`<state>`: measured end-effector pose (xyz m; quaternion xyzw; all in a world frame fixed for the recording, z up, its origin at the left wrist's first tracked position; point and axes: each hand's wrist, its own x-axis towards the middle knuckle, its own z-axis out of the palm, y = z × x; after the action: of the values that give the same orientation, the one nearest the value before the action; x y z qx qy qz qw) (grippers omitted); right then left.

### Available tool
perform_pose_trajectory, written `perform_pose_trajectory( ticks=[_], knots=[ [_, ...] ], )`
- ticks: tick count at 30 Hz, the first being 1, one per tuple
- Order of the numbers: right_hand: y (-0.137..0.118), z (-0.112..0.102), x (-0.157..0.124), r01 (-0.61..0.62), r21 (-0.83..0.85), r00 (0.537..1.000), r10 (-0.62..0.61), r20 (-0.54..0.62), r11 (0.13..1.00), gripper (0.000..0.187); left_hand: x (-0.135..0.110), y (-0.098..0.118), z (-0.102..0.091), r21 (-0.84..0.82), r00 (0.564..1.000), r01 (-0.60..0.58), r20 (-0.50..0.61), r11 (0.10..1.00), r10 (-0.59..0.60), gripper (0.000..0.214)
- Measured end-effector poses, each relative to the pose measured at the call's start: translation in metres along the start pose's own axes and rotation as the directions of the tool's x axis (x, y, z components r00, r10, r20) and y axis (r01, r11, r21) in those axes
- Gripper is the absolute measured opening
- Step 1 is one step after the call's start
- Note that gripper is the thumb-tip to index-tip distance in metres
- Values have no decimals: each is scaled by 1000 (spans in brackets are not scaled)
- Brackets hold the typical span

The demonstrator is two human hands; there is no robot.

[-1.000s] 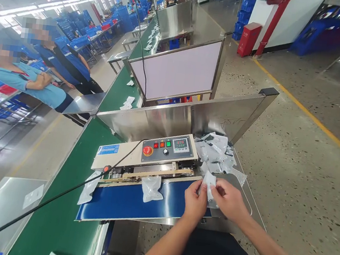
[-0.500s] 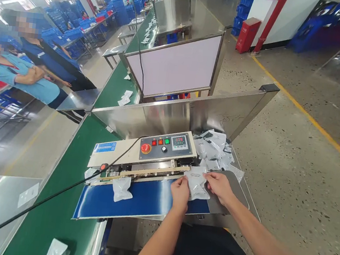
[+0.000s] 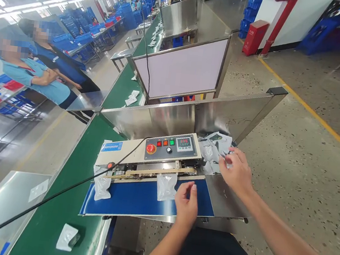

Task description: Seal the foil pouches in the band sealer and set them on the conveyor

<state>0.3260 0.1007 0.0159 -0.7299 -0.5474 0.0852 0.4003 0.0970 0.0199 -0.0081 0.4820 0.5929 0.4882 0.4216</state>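
Note:
My left hand hangs over the blue conveyor belt of a band sealing machine, its fingers loosely curled and empty. Beside that hand lies a clear plastic bag at the sealing jaws, and a second bag sits further left on the belt. My right hand reaches into a pile of plastic bags on the steel tray. Its fingertips touch the pile, and I cannot tell whether they pinch a bag.
A sealed bag lies on the green conveyor left of the machine, with a black cable across it. A steel guard panel stands behind the machine. Two people stand at far left. Blue crates stand in the background.
The bag my hands held has left them and lies on the blue belt. The other bag has travelled left. My right hand has moved back to the pile.

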Motion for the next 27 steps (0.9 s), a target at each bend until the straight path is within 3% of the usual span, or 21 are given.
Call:
perform_pose_trajectory(
  ticks=[2, 3, 6, 8, 11, 14, 19, 23, 27],
  knots=[
    [-4, -18, -34, 78, 40, 996, -79, 38, 996, 34, 3, 8, 19, -1, 996, -57, 68, 998, 57, 46],
    [-5, -25, -51, 63, 89, 991, -73, 110, 994, 36, 5, 10, 27, 0, 992, -65, 111, 998, 65, 47],
    [-4, -32, -88, -147, 295, 921, 22, 388, 944, 46, 6, 11, 39, 42, 966, -16, 258, 999, 5, 45],
    [1, -28, -100, -349, 406, 866, 126, 483, 845, 54, 4, 6, 41, 72, 949, 55, 306, 996, -75, 49],
    [12, -21, -102, -526, 421, 796, 252, 551, 739, 61, 4, -3, 38, 37, 934, 163, 317, 986, -166, 57],
    [23, -15, -91, -529, 322, 751, 256, 609, 785, 53, 13, -12, 35, -5, 911, 247, 342, 969, -231, 59],
    [32, 7, -76, -685, 243, 698, 523, 489, 687, 44, 46, -24, 34, -16, 830, 500, 295, 866, -473, 55],
    [24, 32, -73, -700, 239, 674, 512, 532, 673, 43, 64, -31, 22, -122, 777, 614, 266, 780, -570, 50],
    [3, 46, -74, -714, 236, 627, 454, 632, 659, 43, 62, -38, -5, -259, 773, 635, 196, 728, -604, 40]
  ],
)
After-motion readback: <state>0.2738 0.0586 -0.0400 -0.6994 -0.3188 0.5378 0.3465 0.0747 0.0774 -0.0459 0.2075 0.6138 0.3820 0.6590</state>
